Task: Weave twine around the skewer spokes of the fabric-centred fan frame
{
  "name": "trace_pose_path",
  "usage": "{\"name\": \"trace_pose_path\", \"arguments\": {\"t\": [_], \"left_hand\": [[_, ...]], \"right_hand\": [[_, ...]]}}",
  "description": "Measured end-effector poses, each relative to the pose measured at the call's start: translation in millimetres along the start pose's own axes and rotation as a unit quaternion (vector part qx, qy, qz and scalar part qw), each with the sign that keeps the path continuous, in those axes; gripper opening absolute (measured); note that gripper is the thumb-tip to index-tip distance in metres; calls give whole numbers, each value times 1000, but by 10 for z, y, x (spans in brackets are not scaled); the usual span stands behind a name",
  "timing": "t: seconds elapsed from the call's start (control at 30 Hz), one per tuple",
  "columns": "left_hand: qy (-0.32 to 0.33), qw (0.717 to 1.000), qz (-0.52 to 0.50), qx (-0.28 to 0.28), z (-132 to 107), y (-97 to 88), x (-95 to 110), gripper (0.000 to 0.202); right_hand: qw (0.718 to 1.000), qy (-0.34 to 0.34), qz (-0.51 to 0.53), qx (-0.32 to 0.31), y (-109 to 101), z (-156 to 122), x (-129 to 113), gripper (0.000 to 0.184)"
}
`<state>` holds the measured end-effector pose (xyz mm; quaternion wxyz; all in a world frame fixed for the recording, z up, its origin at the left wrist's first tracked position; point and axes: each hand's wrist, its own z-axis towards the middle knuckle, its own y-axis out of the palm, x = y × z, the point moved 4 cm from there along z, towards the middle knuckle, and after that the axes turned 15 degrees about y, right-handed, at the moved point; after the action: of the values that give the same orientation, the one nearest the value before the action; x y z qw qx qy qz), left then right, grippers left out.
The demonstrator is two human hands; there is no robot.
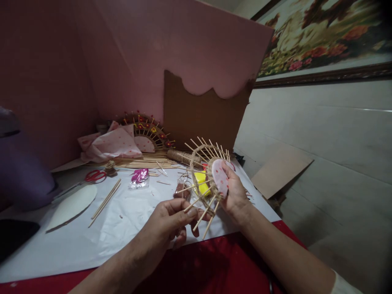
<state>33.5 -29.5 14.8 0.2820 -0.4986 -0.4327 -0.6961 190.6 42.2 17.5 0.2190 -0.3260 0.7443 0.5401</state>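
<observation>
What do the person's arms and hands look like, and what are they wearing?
The left hand and right hand wear no gloves, and no watch or bracelet shows. A pale, whitish sleeve peeks in on the right arm. No sleeve shows on the left arm.

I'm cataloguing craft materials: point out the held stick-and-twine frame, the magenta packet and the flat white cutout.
Stick-and-twine frame (219,176): head view, on its spotted fabric centre.
Magenta packet (140,176): head view, on its magenta middle.
Flat white cutout (72,206): head view, on its upper face.
</observation>
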Motion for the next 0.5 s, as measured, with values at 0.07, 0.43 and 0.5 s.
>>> {"name": "trace_pose_path", "arguments": {"t": [0.07, 0.43, 0.5], "left_hand": [[3, 1000, 3, 0, 0, -7, -9, 24], [11, 1000, 3, 7, 10, 10, 22, 24], [11, 1000, 0, 8, 2, 16, 27, 23]], "right_hand": [[1000, -12, -14, 4, -10, -4, -9, 31], [1000, -5, 9, 12, 21, -28, -6, 25], [1000, -4, 11, 2, 32, -26, -1, 24]]}}
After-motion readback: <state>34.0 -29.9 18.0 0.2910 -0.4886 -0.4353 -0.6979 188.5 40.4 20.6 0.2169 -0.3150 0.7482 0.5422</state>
